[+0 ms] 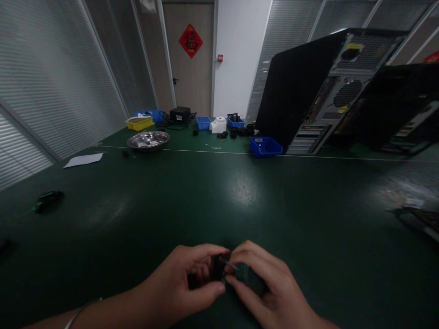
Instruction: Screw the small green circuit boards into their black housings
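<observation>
My left hand [187, 285] and my right hand [265, 285] meet at the near edge of the dark green table [219, 201]. Both are closed around a small dark part [219, 269] held between the fingertips; a greenish piece shows under my right fingers, and a thin grey strip crosses it. The rest of the part is hidden by my fingers. A thin bracelet sits on my left wrist.
A black computer case [318, 91] lies open at the back right beside a blue bin [265, 147]. A metal bowl [148, 140], a yellow tray [139, 123], more blue bins [203, 122] and small black parts stand at the back. White paper [83, 160] and a dark object [48, 200] lie left.
</observation>
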`<state>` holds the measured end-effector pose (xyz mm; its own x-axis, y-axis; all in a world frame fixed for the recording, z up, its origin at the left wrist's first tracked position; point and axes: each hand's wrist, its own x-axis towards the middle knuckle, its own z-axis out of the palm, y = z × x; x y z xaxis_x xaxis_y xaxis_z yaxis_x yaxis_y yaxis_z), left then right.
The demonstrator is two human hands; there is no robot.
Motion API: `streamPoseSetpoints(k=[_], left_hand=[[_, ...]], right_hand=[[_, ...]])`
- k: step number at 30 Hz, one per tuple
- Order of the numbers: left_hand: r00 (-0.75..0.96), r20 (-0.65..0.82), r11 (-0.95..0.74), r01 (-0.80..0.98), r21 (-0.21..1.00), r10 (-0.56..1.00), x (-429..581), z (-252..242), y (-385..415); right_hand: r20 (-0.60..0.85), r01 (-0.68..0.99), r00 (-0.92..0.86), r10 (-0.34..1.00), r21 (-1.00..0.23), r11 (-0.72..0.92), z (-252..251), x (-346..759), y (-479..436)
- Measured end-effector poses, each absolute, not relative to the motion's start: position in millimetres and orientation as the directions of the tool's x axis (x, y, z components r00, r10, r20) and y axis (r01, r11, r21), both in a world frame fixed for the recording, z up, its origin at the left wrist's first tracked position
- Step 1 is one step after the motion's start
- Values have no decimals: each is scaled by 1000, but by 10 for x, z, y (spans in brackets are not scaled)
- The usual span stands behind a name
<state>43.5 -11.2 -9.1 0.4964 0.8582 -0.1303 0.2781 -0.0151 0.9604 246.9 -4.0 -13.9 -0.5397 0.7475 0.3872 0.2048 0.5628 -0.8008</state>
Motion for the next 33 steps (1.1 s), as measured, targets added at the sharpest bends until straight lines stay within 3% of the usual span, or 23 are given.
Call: streamPoseSetpoints(k=[7, 11, 16, 21, 30, 33], left_hand=[[553, -24, -171, 297, 940, 833, 440, -90, -123], [593, -33, -209, 334, 919, 804, 434, -13, -142], [579, -73, -150, 327, 933, 812, 398, -23, -166], [572, -56, -19, 124, 992, 818, 363, -86, -155], [360, -73, 73, 14, 997, 930, 317, -168, -106], [131, -72, 84, -90, 992, 989, 256, -160, 44]], right_hand=[[396, 173, -564, 724, -801, 573, -153, 2477, -32], [390, 165, -581, 714, -803, 573, -169, 2473, -44], [359, 201, -548, 755, -820, 536, -162, 2466, -47], [331, 226, -501, 800, -842, 490, -126, 2483, -25], [254, 296, -537, 805, -837, 461, -130, 2485, -12], [220, 323, -530, 819, -841, 434, -131, 2492, -9]])
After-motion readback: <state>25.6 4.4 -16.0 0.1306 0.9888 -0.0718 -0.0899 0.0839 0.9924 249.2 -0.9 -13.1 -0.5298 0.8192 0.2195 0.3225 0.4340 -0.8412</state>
